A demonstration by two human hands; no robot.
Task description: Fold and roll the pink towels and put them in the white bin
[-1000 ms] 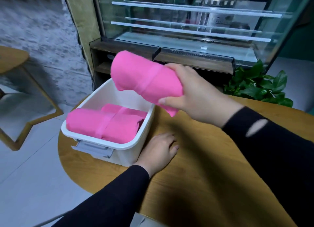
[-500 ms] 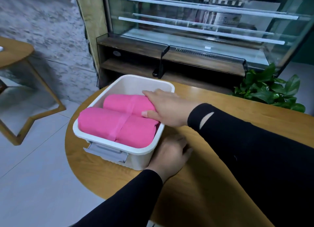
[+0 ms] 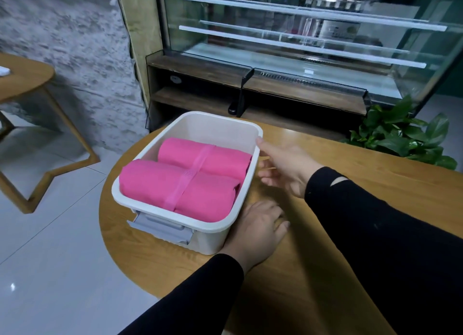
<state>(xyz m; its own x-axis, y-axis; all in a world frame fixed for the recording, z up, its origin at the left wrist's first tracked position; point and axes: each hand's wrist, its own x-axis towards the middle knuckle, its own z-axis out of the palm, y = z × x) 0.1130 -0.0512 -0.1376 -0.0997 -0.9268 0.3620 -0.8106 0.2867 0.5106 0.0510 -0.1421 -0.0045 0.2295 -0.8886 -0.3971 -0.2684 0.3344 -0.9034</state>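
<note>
Far left: a second wooden bench (image 3: 23, 76) on angled legs, standing on the pale tiled floor (image 3: 50, 272) before a rough grey wall (image 3: 75, 33); a small white object lies at its left edge, too cropped to identify. Centre left: the white bin (image 3: 220, 126) sits on the round wooden bench (image 3: 363, 184), near its left edge, with a grey latch handle (image 3: 161, 228) on its near wall; inside, two rolled pink towels lie side by side and touching, the near towel (image 3: 150, 181) against the front wall and the far towel (image 3: 185, 151) behind it, each crossed by a lighter pink band; the rear part of the bin shows bare floor. Centre: the left hand (image 3: 255, 230) rests palm down on the bench, touching the bin's near right corner, its fingers (image 3: 281, 225) relaxed and spread, holding nothing; a black sleeve covers the forearm. Centre right: the right hand (image 3: 285, 166) hovers just beside the bin's right wall, fingers (image 3: 263, 142) extended and loosely apart, gripping nothing, one fingertip close to the rim; whether it touches cannot be told. Behind: a glass display case (image 3: 300, 46) on a dark wooden shelf unit (image 3: 200, 96) stands close behind the bench. Far right: a leafy green plant (image 3: 400, 139) rises beyond the bench's rear edge.
</note>
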